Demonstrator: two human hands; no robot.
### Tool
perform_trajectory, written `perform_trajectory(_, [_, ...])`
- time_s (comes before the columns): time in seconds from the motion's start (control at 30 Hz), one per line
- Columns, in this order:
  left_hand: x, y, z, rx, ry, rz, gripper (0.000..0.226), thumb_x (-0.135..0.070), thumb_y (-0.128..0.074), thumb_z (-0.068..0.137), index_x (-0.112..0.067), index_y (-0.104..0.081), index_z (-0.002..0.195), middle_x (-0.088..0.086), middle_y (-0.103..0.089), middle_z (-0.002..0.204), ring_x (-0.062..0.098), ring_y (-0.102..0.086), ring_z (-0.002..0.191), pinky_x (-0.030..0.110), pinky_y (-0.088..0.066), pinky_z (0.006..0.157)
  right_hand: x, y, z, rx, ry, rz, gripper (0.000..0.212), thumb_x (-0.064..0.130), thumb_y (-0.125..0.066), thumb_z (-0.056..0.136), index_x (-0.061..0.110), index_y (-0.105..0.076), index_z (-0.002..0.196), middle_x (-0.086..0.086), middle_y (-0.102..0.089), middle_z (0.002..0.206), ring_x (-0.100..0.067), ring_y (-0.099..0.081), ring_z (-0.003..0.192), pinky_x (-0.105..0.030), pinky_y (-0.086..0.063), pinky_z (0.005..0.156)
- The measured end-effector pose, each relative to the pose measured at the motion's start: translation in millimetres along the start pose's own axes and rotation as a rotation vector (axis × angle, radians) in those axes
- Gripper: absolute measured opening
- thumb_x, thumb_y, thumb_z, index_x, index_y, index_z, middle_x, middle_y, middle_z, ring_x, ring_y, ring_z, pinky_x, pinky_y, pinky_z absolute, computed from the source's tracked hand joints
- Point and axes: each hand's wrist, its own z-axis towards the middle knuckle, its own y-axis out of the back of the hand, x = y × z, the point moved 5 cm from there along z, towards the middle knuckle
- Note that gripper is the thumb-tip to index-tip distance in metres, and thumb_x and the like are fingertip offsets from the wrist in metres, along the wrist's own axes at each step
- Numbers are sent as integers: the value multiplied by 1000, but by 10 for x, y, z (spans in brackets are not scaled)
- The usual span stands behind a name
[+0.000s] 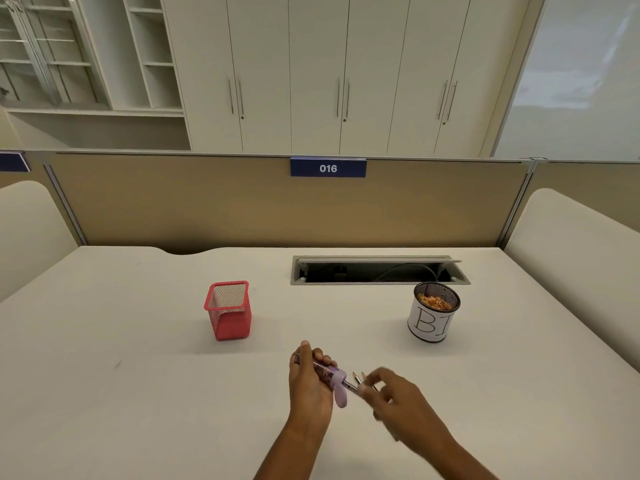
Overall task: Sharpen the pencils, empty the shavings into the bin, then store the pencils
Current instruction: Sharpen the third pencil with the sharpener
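While the left hand (311,379) grips the purple sharpener (332,377), the right hand (398,398) pinches a pencil (351,386) in its mouth.

Broad bare stretch of pale desk (121,341) to the left and along the near edge; a hand could pass freely there. Red square mesh pencil holder (228,310) stands upright left of centre, open-topped, clear on all sides. Black mesh cup with white paper label (433,313) stands to the right, holding orange shavings, just in front of the open grey cable hatch (379,270), a recess in the desk surface. Wide open lane between holder and cup. Tan partition panel (242,202) blocks the far edge; cream curved side screens (571,244) close off both flanks.
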Motion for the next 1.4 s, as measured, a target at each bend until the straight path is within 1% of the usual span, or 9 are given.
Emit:
perform_trajectory(0.13, [24, 18, 39, -19, 21, -93, 30, -28, -43, 97, -11, -43, 73, -3, -52, 47, 10, -53, 39, 19, -46, 43, 114, -58, -42, -314, 500, -706, 22, 20, -79, 61, 24, -60, 71, 7, -52, 55, -11, -47, 42, -12, -18, 42])
perform_trajectory(0.3, [71, 41, 67, -20, 70, -61, 24, -30, -47, 96, -11, -44, 83, 3, -47, 65, 13, -51, 47, 18, -46, 41, 137, -128, -40, -391, 662, -814, 4, 17, -61, 65, 21, -62, 67, 7, -52, 46, -11, -46, 34, -16, -17, 32])
perform_trajectory(0.47, [-19, -119, -11, 46, -71, 116, 26, -23, -41, 98, -11, -42, 76, -1, -47, 49, 8, -47, 39, 22, -43, 50, -122, -135, 86, 94, -150, 194, 38, 5, -47, 89, 17, -57, 54, 8, -36, 35, -3, -28, 31, -11, -18, 36])
perform_trajectory(0.63, [22, -147, -17, 136, 7, 139, 31, -28, -43, 96, -11, -39, 70, 3, -40, 57, 9, -43, 43, 20, -43, 44, -107, -235, -86, 527, -628, 999, 7, 7, -58, 68, 2, -57, 63, 1, -33, 37, -5, -21, 25, -8, -15, 27])
perform_trajectory(0.77, [63, -73, 39, 78, 45, 70, 30, -29, -45, 95, -11, -41, 71, 1, -46, 52, 11, -48, 44, 22, -45, 45, -64, -77, -15, 264, -301, 418, 24, 26, -46, 94, 8, -60, 88, 2, -49, 49, -5, -39, 33, -15, -30, 34])
perform_trajectory(0.9, [101, 12, 99, 30, 92, -74, 36, -32, -42, 97, -10, -42, 69, -1, -50, 46, 12, -52, 40, 21, -45, 42, 149, 84, -86, -167, 217, -422, 29, 40, -61, 83, 27, -45, 104, 6, -56, 82, -8, -55, 66, -16, -35, 59])
perform_trajectory(1.03, [94, 45, 81, 18, 81, -79, 38, -33, -40, 97, -9, -43, 68, 0, -52, 45, 12, -53, 40, 24, -46, 48, 105, -50, -134, -358, 571, -829, 9, 31, -58, 84, 22, -55, 85, 6, -55, 54, -11, -51, 42, -18, -30, 35])
perform_trajectory(1.13, [91, 20, 50, 16, 58, -70, 36, -30, -40, 98, -9, -43, 68, 1, -51, 47, 11, -52, 40, 22, -48, 47, 31, -76, -49, -338, 598, -810, 36, 28, -15, 100, 21, -48, 87, 5, -53, 47, -13, -46, 34, -19, -28, 29])
perform_trajectory(1.4, [-38, -174, -7, 123, -35, 72, 25, -21, -40, 98, -12, -41, 75, -3, -49, 47, 9, -49, 40, 20, -46, 47, -16, -73, -5, 43, -37, 184, 35, 23, -53, 87, 18, -57, 53, 8, -33, 31, -6, -26, 37, -15, -21, 40])
